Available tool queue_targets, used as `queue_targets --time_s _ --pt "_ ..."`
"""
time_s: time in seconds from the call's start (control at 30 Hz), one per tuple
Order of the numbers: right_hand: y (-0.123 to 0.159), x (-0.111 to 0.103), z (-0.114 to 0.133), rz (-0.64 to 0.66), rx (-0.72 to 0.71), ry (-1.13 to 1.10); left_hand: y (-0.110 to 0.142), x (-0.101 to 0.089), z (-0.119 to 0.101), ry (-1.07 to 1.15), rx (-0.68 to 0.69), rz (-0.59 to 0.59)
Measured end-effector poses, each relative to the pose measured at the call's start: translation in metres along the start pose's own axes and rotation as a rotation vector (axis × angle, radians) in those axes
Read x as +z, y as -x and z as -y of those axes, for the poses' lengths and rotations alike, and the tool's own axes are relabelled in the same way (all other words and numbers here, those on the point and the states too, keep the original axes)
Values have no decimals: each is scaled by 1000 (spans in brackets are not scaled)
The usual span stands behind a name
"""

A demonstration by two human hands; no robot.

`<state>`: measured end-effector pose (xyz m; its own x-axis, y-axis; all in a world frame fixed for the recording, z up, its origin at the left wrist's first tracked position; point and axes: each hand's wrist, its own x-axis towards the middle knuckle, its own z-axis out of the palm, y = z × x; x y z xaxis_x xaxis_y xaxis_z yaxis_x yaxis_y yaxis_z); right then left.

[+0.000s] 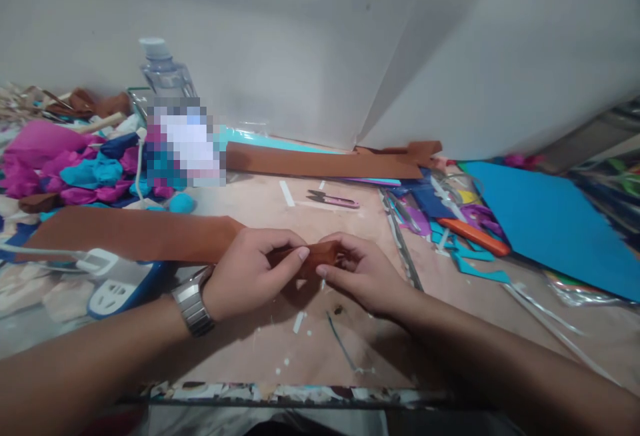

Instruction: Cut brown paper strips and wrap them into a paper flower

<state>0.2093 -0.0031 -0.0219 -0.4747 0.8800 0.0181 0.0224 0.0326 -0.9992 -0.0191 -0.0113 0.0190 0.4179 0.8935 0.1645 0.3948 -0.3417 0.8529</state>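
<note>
Both hands meet at the middle of the table over a small piece of brown crepe paper [314, 256]. My left hand [250, 273] pinches its left end with thumb and fingers; a metal watch [193, 303] sits on that wrist. My right hand [363, 273] grips the right end, fingers curled around it. The paper is folded or rolled between them, partly hidden by the fingers. A long brown paper strip [135, 235] lies just left of my left hand.
Pink thread snips [334, 199] lie beyond the hands. A water bottle [167, 79] stands back left beside a pile of pink and blue crepe paper [75, 166]. A power strip [117, 283] sits left. Blue sheet [545, 223], orange cutter [475, 236] and scraps lie right.
</note>
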Motion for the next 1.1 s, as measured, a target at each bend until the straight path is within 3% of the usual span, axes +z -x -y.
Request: queue_targets --time_s 0.2,0.33,0.57,0.73,1.1 --pt "-3 -3 -2 -84 64 -67 3 0 -3 -63 38 -13" --pt "2 -3 -2 -119 -83 6 3 4 -3 -48 -1 -2" --pt "11 -7 4 -66 -357 354 3 3 -5 -77 -67 72" --pt "8 -3 11 -34 -404 476 3 2 -7 -93 -36 97" --pt "8 -3 10 -29 -453 475 3 3 -8 -67 -42 107"
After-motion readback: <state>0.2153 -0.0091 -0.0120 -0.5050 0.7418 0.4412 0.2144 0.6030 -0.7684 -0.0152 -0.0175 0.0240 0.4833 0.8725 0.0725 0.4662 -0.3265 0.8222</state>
